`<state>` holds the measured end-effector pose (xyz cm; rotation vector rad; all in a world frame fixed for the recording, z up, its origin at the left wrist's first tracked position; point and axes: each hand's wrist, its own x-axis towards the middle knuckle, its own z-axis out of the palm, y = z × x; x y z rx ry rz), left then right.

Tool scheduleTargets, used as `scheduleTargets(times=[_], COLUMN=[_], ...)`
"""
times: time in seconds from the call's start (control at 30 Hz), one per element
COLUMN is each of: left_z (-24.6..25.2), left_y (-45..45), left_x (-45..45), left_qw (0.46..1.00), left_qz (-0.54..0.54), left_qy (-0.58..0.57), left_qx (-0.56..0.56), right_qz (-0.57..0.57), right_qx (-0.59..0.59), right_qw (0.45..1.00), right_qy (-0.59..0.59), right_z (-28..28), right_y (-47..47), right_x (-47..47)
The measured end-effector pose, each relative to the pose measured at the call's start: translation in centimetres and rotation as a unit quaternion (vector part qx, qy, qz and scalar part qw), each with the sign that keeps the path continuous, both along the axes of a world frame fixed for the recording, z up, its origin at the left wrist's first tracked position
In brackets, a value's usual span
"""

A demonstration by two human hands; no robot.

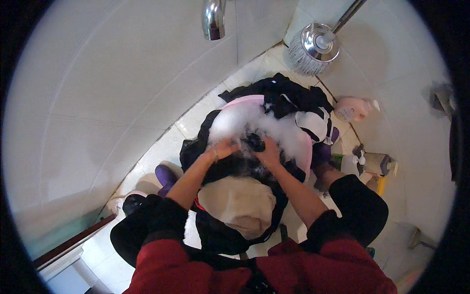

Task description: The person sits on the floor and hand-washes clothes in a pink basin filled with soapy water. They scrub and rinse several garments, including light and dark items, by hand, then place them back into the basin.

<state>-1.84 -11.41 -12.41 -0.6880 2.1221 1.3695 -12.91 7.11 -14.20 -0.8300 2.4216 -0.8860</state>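
A pink basin (307, 147) full of white suds (235, 117) stands before me on the tiled floor. Dark wet clothing (224, 165) fills its near side. My right hand (268, 151) grips a bunched, foamy piece of black cloth (256, 142) over the suds. To its left, my left hand (224, 147) is blurred at the foam's edge, close to that cloth; whether its fingers hold anything is unclear. A beige cloth (237, 202) is draped over the near rim, between my forearms. More black garments (290, 88) and a white cloth piece (314, 124) hang at the far side.
A chrome spout (213, 22) juts from the wall above. In the far corner stands a mop (314, 51). A pink bottle (352, 109) and a white pump bottle (350, 164) sit along the right wall. Purple boots (166, 176) are on my feet beside the basin.
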Motion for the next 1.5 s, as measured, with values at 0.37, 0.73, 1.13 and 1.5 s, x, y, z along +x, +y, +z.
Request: scheduleTargets(times=[0.37,0.73,1.13,1.5], left_z=[8.4,10.0,-3.1,-9.1], left_y=[2.9,-0.3,4.0,2.7], left_x=[7.1,-0.2,-1.2,-2.8], left_qw=[0.905,0.918,0.911,0.94], left_qz=[-0.202,0.22,-0.149,0.02], left_qy=[0.018,0.285,-0.071,-0.076], left_qx=[-0.374,-0.163,-0.378,-0.331], right_qz=[-0.067,0.011,-0.124,0.127], right_qx=[-0.214,0.137,0.145,0.277], right_qw=[0.947,0.96,0.98,0.951], right_qy=[-0.23,-0.244,-0.047,-0.061], right_z=[15.2,9.6,-5.2,-3.1], right_y=[3.1,4.1,-4.7,-2.2], right_x=[5.7,5.1,-9.4,-4.6])
